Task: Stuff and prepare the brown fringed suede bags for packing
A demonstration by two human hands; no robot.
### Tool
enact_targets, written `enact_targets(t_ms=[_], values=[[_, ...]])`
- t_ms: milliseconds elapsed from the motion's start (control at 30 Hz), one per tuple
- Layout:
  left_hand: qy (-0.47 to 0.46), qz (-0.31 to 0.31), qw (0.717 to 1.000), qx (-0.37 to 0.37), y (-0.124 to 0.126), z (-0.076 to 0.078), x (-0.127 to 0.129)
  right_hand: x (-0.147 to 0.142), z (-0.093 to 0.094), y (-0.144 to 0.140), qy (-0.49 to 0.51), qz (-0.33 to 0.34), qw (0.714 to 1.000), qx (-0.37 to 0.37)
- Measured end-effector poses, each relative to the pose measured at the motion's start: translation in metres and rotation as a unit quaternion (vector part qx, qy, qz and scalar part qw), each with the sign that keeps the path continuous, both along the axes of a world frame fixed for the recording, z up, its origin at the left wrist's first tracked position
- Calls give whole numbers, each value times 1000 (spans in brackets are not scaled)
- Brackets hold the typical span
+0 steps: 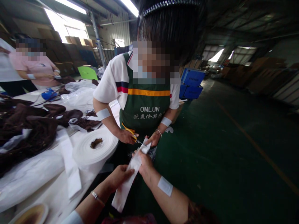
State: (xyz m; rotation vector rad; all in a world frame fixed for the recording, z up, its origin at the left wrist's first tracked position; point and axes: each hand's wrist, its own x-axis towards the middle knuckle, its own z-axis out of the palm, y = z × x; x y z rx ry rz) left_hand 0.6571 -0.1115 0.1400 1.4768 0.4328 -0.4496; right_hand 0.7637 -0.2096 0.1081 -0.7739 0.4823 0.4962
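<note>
- Head camera: your left hand (119,175) pinches the long white fabric strip (127,183) mid-length; your right hand (144,162) grips it closed near the top.
- A co-worker's hand (126,136) works yellow-handled scissors (132,133) at the strip's top end, just beside your right fingers.
- Slack or a twitch there could skew the cut or nick you.
- The white fabric roll (94,147) lies on the table (56,189).

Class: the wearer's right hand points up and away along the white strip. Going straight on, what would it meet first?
Probably the co-worker's hand pinching the white strip's far end, just beyond the right hand; the scissors lie slightly left. Depth is uncertain.
</note>
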Motion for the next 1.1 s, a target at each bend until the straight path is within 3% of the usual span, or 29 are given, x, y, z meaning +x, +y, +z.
enact_targets(t_ms=[400,700,1100], values=[[-8,7,1000,22,-5,11,-3,-2,1,-2,-10,7,1000,-4],[-11,12,999,28,-7,3,-1,-1,7,-3,-1,3,1000,-14],[-11,24,999,33,-3,5,-2,-4,18,1,-2,-5,1000,-19]])
